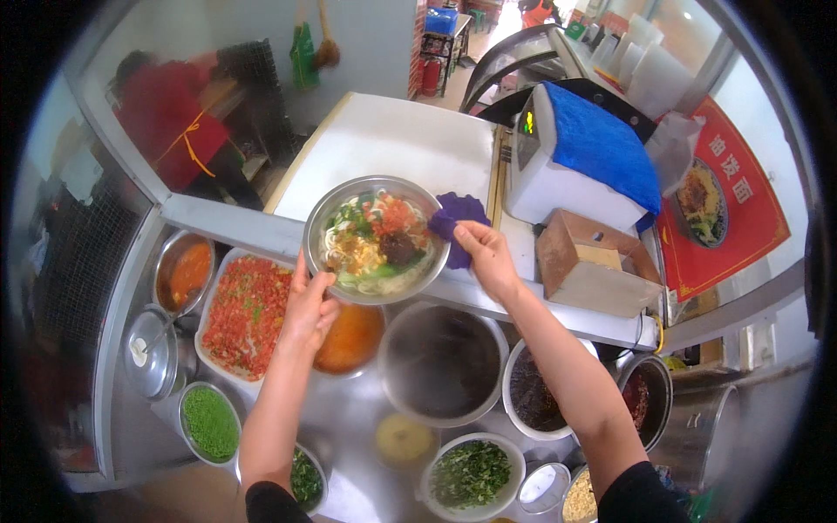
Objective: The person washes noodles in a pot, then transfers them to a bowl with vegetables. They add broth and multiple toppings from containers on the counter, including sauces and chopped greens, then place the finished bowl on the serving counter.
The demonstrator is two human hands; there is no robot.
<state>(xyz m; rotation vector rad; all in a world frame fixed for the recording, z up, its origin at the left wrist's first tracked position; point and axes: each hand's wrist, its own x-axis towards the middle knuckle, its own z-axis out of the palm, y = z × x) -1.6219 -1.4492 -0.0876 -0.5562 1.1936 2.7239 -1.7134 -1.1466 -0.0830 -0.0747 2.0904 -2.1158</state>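
We see two bare hands bearing a round steel bowl (370, 184) between them, above the near edge of a smooth white surface (410, 131). The left hand (307, 303) grips the bowl at its lower left, thumb by the rim and fingers along the outer wall. The right hand (488, 257) is closed on a crumpled purple cloth (462, 209), soft and folded, pressed to the bowl's right rim.

Within the thin, shiny wall we note pale, ropy noodles (331, 238), finely diced red topping (392, 213), a glossy dark paste (401, 249), yellow crumbs (353, 253) and limp green leaves (379, 274).

Below, on a steel surface (353, 449), we find a rectangular tray (203, 347) heaped with coarse, wet red dice, and beside it a smooth orange liquid (349, 344). A wide, dull metal basin (445, 422) stands to the right; we cannot tell its contents. Nearer lie fine green pieces (209, 423) and ragged chopped greens (471, 473), both in round vessels.

At upper right we observe a nubby blue towel (602, 144) draped over a white machine (558, 187), with an open, angular box (588, 283) just beside it.
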